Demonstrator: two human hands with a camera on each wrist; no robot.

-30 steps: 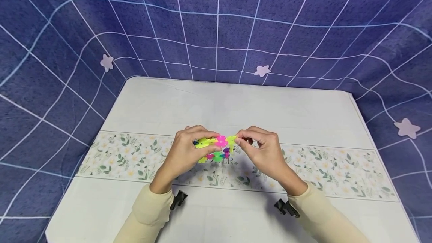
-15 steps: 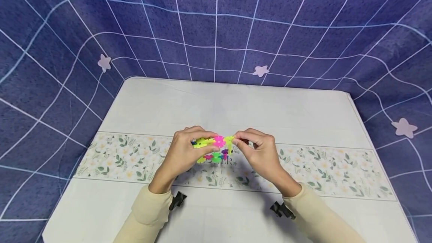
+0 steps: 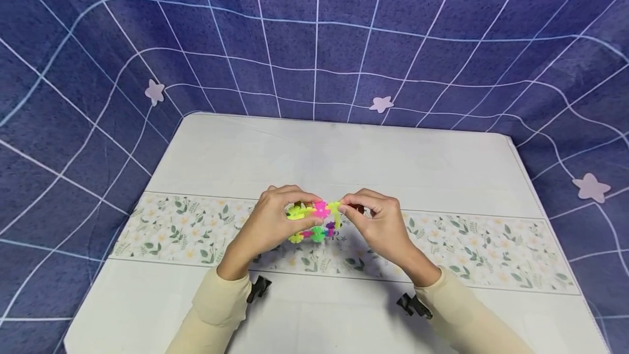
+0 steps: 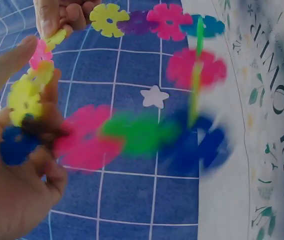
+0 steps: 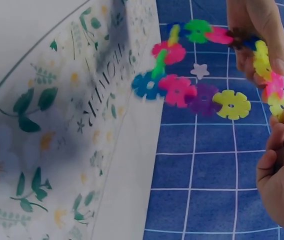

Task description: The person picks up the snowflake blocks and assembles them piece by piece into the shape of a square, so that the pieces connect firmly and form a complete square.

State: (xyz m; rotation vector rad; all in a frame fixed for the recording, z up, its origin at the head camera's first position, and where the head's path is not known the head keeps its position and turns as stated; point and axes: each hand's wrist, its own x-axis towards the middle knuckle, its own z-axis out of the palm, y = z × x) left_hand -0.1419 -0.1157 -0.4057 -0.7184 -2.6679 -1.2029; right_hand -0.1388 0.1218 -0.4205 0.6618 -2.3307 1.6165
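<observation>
A chain of interlocking plastic flower discs curves in an almost closed loop between my hands, above the table. My left hand (image 3: 275, 220) grips it around the yellow discs (image 4: 24, 102), with thumb and fingers by a pink disc (image 3: 321, 210). At the chain's end, my right hand (image 3: 380, 220) pinches a yellow disc (image 5: 281, 106) that joins this pink one. The other end, a yellow disc (image 5: 232, 105) beside a purple disc (image 5: 203, 99), hangs apart from the pinched one. Green (image 4: 139, 132) and blue discs (image 4: 197, 145) look blurred in the left wrist view.
Below the hands lies a white table cover (image 3: 314, 152) with a floral printed band (image 3: 467, 245). A blue curtain (image 3: 314, 42) with a grid of lines and star shapes surrounds its back and sides. Black wrist mounts (image 3: 259, 289) show at both sleeves.
Both hands keep their hold and stay almost in place. The pink disc between them has turned slightly, and the lower part of the chain has shifted a little.
</observation>
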